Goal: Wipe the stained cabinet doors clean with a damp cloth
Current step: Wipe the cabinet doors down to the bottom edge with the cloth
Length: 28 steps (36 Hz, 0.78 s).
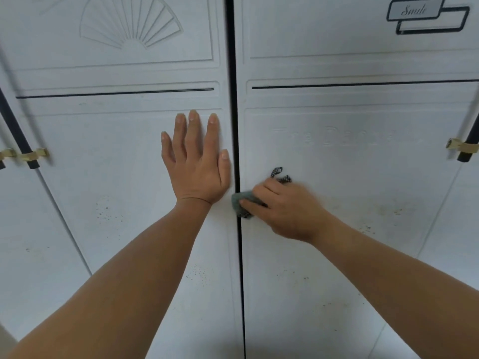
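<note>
Two hands are on the white cabinet: the left hand (198, 164) lies flat on the left door (116, 156), fingers straight and slightly spread. The right hand (287, 208) curls its fingers round a grey-green cloth (241, 200), pressing it to the right door (363, 177) beside the dark gap (236, 125). Dark specks (103, 211) dot both doors.

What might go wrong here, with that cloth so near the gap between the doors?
The cloth in the right hand overlaps the dark gap, so it may snag there. The left hand lies flat on the left door and might leave marks. Dark specks lower down could be missed.
</note>
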{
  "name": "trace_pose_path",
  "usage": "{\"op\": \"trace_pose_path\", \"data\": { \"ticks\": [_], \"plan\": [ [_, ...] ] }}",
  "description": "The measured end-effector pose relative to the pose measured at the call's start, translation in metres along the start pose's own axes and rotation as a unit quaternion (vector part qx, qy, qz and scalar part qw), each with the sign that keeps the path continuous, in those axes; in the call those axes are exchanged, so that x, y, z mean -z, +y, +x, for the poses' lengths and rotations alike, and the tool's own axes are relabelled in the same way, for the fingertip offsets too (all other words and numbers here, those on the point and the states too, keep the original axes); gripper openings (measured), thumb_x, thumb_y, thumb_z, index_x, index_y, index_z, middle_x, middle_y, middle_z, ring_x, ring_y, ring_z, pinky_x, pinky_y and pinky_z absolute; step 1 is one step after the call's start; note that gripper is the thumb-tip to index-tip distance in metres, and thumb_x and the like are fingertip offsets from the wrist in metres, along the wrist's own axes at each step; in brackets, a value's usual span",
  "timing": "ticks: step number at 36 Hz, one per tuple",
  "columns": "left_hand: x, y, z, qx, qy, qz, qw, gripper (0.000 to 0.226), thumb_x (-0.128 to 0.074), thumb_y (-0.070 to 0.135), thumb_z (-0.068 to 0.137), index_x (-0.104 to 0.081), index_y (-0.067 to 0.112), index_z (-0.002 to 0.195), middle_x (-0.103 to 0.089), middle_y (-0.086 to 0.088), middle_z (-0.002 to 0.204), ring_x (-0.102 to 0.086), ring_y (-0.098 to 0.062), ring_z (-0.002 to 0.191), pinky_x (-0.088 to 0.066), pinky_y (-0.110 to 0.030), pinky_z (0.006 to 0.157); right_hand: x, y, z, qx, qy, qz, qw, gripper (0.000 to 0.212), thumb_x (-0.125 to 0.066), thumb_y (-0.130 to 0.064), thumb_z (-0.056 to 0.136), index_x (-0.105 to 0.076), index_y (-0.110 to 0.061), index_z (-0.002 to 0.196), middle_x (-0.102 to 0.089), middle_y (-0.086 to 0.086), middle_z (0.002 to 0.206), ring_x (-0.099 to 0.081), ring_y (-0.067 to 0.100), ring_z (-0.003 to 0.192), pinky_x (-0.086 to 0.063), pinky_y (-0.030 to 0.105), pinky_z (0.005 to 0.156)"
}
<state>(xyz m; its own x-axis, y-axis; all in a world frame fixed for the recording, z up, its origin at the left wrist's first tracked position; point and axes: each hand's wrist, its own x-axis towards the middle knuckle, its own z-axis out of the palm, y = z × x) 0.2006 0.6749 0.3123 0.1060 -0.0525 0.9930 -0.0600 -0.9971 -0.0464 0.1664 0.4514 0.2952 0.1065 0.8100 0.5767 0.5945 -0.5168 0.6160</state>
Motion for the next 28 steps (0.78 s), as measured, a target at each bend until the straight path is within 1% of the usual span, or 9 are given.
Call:
{"op": "trace_pose_path", "data": {
  "ticks": [2,4,6,10,13,15,20,24,28],
  "plan": [
    [0.0,0.0,0.0,-0.002,0.004,0.004,1.0,0.06,-0.032,0.04,0.105,-0.037,0.014,0.159,-0.034,-0.021,0.163,-0.023,-0.039,0.153,-0.02,-0.064,0.122,-0.002,0.001,0.0,-0.032,0.016,-0.006,0.999,0.031,-0.049,-0.005,0.096,-0.072,-0.013,0.115,-0.062,0.009,0.093,-0.057,0.026,0.08,-0.042,0.03,0.05],
    [0.0,0.001,0.0,-0.003,0.004,0.004,1.0,0.06,-0.032,0.039,0.105,-0.039,0.014,0.159,-0.035,-0.021,0.162,-0.023,-0.039,0.152,-0.021,-0.065,0.121,-0.004,-0.005,0.003,-0.116,0.062,-0.012,0.991,0.03,-0.058,-0.004,0.092,-0.073,-0.013,0.116,-0.063,0.01,0.092,-0.058,0.027,0.082,-0.041,0.031,0.051],
    [0.002,0.001,0.0,0.0,0.001,0.003,1.0,0.06,-0.032,0.039,0.105,-0.038,0.014,0.159,-0.035,-0.021,0.163,-0.023,-0.039,0.152,-0.02,-0.064,0.122,-0.008,-0.017,0.004,-0.151,0.086,-0.005,0.985,0.03,-0.055,-0.003,0.093,-0.073,-0.012,0.116,-0.063,0.011,0.092,-0.058,0.029,0.083,-0.044,0.032,0.052],
    [0.002,0.001,-0.001,0.0,-0.007,0.005,1.0,0.06,-0.03,0.04,0.106,-0.037,0.015,0.159,-0.034,-0.021,0.163,-0.024,-0.04,0.152,-0.019,-0.064,0.122,-0.012,-0.025,-0.003,-0.043,0.037,0.0,0.998,0.036,-0.038,-0.004,0.101,-0.073,-0.011,0.106,-0.061,0.007,0.088,-0.057,0.024,0.077,-0.044,0.033,0.051],
    [0.001,0.001,0.0,-0.002,-0.003,0.009,1.0,0.059,-0.031,0.039,0.106,-0.038,0.014,0.159,-0.035,-0.021,0.162,-0.025,-0.04,0.152,-0.02,-0.064,0.122,-0.008,-0.012,-0.003,-0.106,0.074,-0.012,0.991,0.024,-0.057,-0.005,0.095,-0.074,-0.013,0.11,-0.063,0.008,0.089,-0.058,0.026,0.079,-0.043,0.033,0.053],
    [0.001,0.001,0.0,0.0,0.0,0.011,1.0,0.059,-0.033,0.039,0.105,-0.039,0.014,0.159,-0.036,-0.02,0.162,-0.025,-0.04,0.152,-0.021,-0.064,0.121,-0.008,-0.012,-0.003,-0.151,0.095,-0.013,0.984,0.026,-0.058,-0.004,0.093,-0.075,-0.014,0.112,-0.064,0.009,0.09,-0.059,0.027,0.081,-0.044,0.034,0.055],
    [0.001,0.001,-0.001,0.001,0.003,0.019,1.0,0.059,-0.034,0.039,0.105,-0.039,0.015,0.159,-0.037,-0.02,0.162,-0.027,-0.039,0.151,-0.023,-0.064,0.12,-0.014,-0.024,-0.015,0.001,-0.003,-0.006,1.0,0.033,-0.04,-0.006,0.1,-0.072,-0.014,0.106,-0.061,0.006,0.092,-0.056,0.023,0.081,-0.044,0.032,0.053],
    [0.001,0.001,0.0,0.001,0.005,0.021,1.0,0.059,-0.036,0.038,0.104,-0.04,0.014,0.158,-0.038,-0.021,0.161,-0.028,-0.04,0.151,-0.023,-0.064,0.12,-0.01,-0.018,-0.02,-0.101,0.043,0.003,0.994,0.031,-0.047,-0.003,0.097,-0.073,-0.013,0.11,-0.063,0.008,0.091,-0.058,0.026,0.081,-0.046,0.034,0.053],
    [0.001,0.001,-0.001,-0.001,0.009,0.028,1.0,0.059,-0.035,0.038,0.104,-0.041,0.014,0.158,-0.038,-0.021,0.161,-0.029,-0.04,0.15,-0.024,-0.064,0.12,-0.009,-0.026,-0.018,-0.069,0.003,0.01,0.998,0.043,-0.034,-0.001,0.098,-0.073,-0.011,0.111,-0.063,0.007,0.093,-0.058,0.025,0.081,-0.039,0.029,0.051]
  ]
}}
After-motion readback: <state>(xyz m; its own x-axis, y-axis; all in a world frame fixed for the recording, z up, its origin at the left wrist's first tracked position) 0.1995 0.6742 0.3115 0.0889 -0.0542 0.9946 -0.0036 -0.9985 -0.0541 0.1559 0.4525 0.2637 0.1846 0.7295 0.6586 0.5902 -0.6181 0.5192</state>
